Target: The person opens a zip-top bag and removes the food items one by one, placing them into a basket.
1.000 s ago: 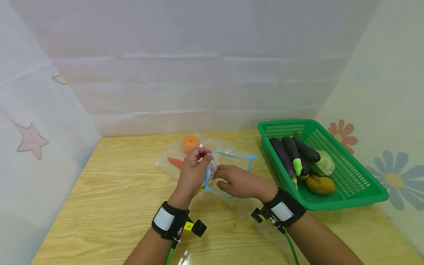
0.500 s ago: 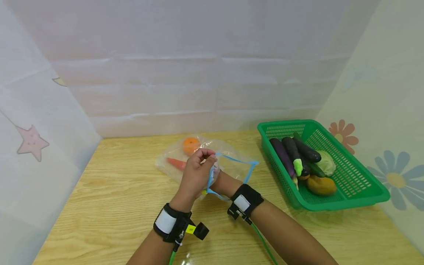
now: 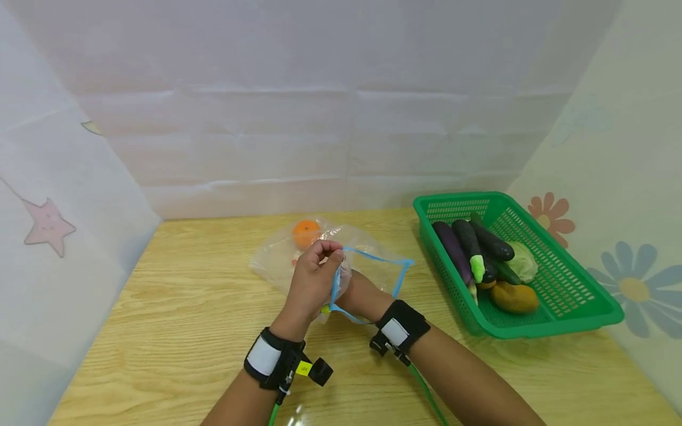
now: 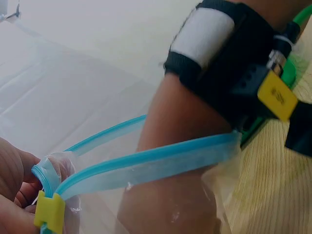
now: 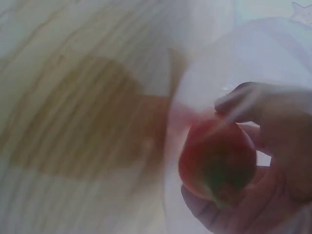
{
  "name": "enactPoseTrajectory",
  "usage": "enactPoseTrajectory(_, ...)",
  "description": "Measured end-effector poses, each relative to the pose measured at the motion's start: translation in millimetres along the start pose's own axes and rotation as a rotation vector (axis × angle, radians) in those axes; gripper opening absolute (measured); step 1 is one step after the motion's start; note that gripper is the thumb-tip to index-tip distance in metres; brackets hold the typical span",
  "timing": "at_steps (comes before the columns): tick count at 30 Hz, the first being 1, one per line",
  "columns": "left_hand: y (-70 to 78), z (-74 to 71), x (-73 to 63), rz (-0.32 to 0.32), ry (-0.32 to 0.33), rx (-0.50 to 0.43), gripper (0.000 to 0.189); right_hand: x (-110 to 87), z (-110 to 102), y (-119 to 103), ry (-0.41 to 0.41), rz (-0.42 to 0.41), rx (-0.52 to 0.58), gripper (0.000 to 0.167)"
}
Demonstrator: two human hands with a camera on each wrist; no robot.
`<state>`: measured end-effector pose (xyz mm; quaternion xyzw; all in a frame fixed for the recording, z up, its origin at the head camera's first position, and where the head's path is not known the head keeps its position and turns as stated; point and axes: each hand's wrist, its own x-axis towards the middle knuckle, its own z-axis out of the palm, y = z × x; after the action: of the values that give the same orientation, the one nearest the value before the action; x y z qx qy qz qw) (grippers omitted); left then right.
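Observation:
My left hand (image 3: pixel 311 278) pinches the blue-edged mouth of a clear zip bag (image 3: pixel 274 269) beside its yellow slider (image 4: pixel 50 212). Through that opening reaches my right hand (image 3: pixel 362 294), with the wrist strap just outside. The right wrist view has its fingers curled round a red-orange carrot (image 5: pixel 214 156), seen end-on with a green top. Only a speck of the carrot shows past the left hand in the head view. Toward the back of the bag lies an orange (image 3: pixel 306 234). Plastic blurs parts of the right hand.
On the right of the wooden table (image 3: pixel 176 296) stands a green basket (image 3: pixel 581 290). It holds dark eggplants (image 3: pixel 453 248), a cabbage (image 3: pixel 522 260), a brownish-yellow vegetable (image 3: pixel 514 297) and others. Papered walls close off the back and sides.
From outside the bag's mouth, my right hand has moved left and in, and now holds the carrot. The carrot has shifted behind the left hand, which keeps its pinch on the bag.

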<state>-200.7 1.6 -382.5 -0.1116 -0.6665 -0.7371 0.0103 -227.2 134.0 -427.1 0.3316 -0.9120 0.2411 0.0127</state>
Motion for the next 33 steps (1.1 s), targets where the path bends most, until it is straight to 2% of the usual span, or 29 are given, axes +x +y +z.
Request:
enactPoseTrajectory(3,-0.9,-2.4,0.7,0.011,-0.002,-0.009,0.016,-3.8,-11.5,-4.1,-0.049,-0.048,-0.169,0.006)
enactPoseTrajectory(5,-1.1,-2.0,1.6,0.015,-0.007,-0.017,0.015,-8.8,-22.2,-6.3,-0.09,-0.063,-0.211,0.006)
enactPoseTrajectory(8,-1.1,-1.6,2.7,0.001,-0.011,-0.024,0.016,-17.9,-40.0,-10.4,-0.18,-0.062,-0.202,0.007)
enactPoseTrajectory(10,-1.0,-1.3,3.0,-0.012,-0.016,-0.027,0.017,-25.6,-52.8,-14.7,-0.245,-0.042,-0.159,0.014)
enactPoseTrajectory(12,-0.6,-1.3,2.7,-0.02,-0.019,-0.019,0.019,-34.4,-65.6,-20.0,-0.29,-0.058,-0.153,0.023)
enactPoseTrajectory(16,0.0,-2.5,2.6,-0.016,-0.027,-0.008,0.02,-53.0,-90.2,-28.9,-0.304,-0.108,-0.122,0.037)
enactPoseTrajectory(20,-0.3,-5.6,3.7,-0.013,-0.015,0.002,0.019,-69.8,-115.5,-33.9,-0.266,-0.153,-0.104,0.04)
enactPoseTrajectory(26,-1.5,-9.8,4.8,-0.025,0.01,0.008,0.018,-93.3,-157.4,-23.2,-0.123,-0.222,-0.061,0.043)
enactPoseTrajectory(30,-0.5,-10.4,6.8,-0.019,0.015,-0.005,0.019,-111.9,-187.8,-7.2,-0.019,-0.177,0.018,0.048)
enactPoseTrajectory(33,0.1,-10.3,8.3,-0.011,0.018,-0.005,0.02,-122.8,-206.3,8.5,0.101,-0.095,-0.003,0.046)
